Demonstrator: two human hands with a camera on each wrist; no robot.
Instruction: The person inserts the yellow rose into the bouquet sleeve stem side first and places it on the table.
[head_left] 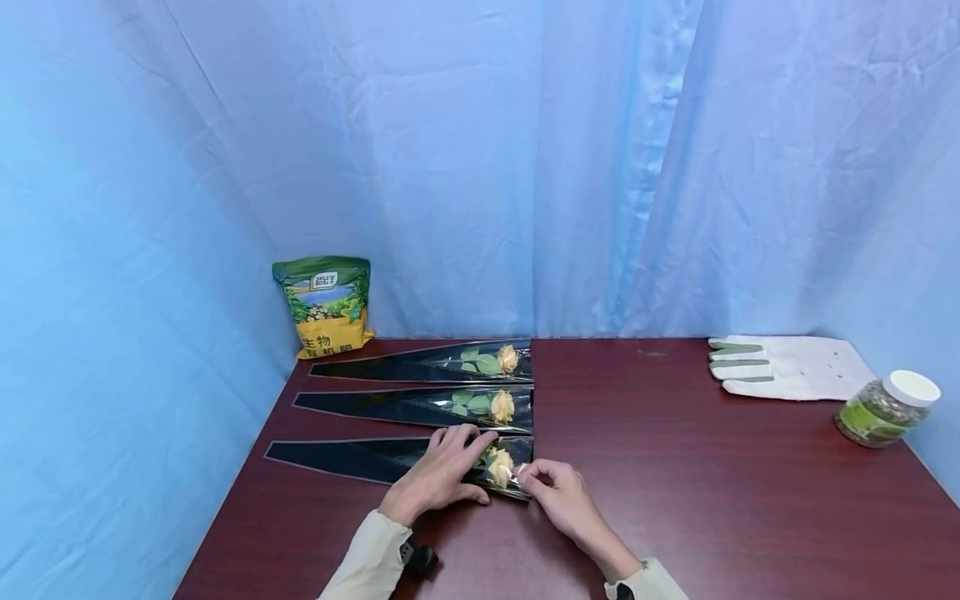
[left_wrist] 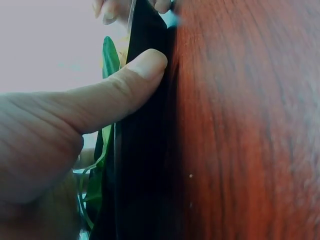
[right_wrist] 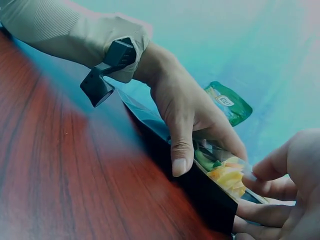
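The nearest of three black, clear-fronted flower sleeves (head_left: 330,455) lies on the table with a pale yellow rose (head_left: 500,468) inside. My left hand (head_left: 438,477) spans this sleeve, its thumb (left_wrist: 115,95) against the near edge and its fingers over the far side. At the sleeve's wide right end, my right hand (head_left: 562,502) pinches the clear film between thumb and forefinger, beside the rose. In the right wrist view the yellow petals (right_wrist: 229,177) show between both hands. Green leaves (left_wrist: 110,57) appear behind the left thumb in the left wrist view.
Two more sleeved roses, a middle one (head_left: 360,403) and a far one (head_left: 375,365), lie parallel behind. A green-yellow bag (head_left: 326,308) stands at the back left. On the right are white gloves (head_left: 810,367) and a white-lidded jar (head_left: 885,410). Blue curtains enclose the table.
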